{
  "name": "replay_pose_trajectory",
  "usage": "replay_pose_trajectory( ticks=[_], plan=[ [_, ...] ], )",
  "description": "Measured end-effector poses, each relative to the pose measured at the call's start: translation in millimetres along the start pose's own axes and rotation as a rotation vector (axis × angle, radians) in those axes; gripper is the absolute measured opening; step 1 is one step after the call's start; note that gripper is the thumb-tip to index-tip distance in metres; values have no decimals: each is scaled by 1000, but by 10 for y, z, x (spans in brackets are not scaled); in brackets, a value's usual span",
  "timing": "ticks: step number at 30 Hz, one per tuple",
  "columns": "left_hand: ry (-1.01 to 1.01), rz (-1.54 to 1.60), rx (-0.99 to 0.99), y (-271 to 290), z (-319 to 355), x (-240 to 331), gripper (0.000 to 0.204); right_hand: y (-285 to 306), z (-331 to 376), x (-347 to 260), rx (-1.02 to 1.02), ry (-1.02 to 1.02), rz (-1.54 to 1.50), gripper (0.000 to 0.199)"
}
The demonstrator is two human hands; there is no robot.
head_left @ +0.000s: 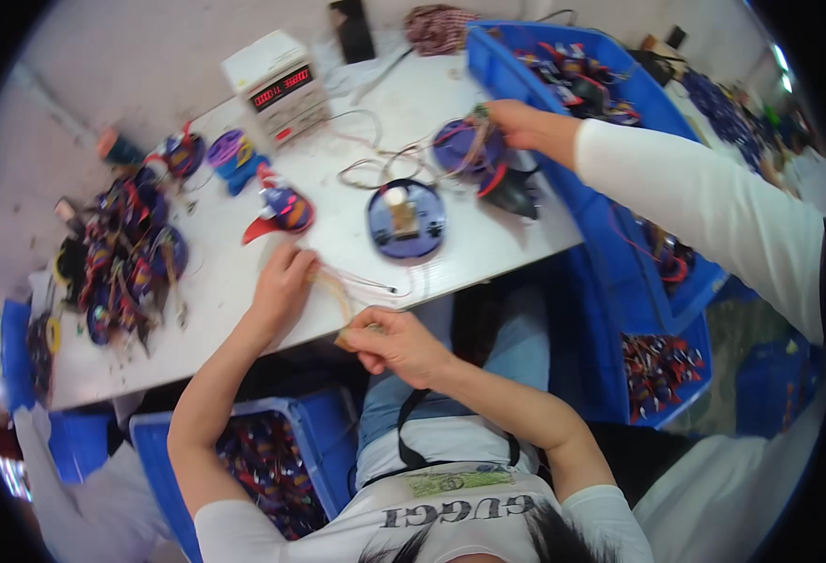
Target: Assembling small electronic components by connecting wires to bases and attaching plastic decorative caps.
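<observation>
A narrow tan strip, curved and a little blurred, runs between my two hands at the table's front edge. My left hand is closed at its upper end, fingertips pressed together. Lower down, my right hand pinches the other end, where a small yellowish piece shows under the fingers. Thin wires lie on the table just right of the strip. Beyond my left hand lies a blue and red toy-like part. A round blue base with a component on it sits farther right.
Another person's hand reaches in from the right, at a blue round part with wires. A power supply stands at the back. Assembled parts pile up at left. Blue bins line the right; another is by my lap.
</observation>
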State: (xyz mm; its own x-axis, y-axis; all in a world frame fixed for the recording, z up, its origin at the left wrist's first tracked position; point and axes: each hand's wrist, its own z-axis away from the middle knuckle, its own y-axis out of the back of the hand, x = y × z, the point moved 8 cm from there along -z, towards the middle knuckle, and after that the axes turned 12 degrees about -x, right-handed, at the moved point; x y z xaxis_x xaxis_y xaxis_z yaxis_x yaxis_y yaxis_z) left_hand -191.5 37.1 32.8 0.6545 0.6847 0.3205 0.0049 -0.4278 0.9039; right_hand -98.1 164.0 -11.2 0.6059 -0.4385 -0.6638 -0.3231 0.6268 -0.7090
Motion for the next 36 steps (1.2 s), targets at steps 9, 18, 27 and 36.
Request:
replay_pose_trajectory(
  ticks=[9, 18, 27, 36],
  plan=[
    [44, 22, -4, 163, 197, 48, 38, 49, -55, 142, -25, 4, -38, 9],
    [459, 543, -63, 93, 839, 389, 29, 126, -57, 232, 31, -43, 2, 12],
    [671, 1403, -157, -533, 974, 681, 19, 143, -54, 194, -29, 39, 56, 16],
    [736, 1423, -125, -520, 993, 671, 13, 124, -34, 252, -9, -21, 11, 15]
  ],
)
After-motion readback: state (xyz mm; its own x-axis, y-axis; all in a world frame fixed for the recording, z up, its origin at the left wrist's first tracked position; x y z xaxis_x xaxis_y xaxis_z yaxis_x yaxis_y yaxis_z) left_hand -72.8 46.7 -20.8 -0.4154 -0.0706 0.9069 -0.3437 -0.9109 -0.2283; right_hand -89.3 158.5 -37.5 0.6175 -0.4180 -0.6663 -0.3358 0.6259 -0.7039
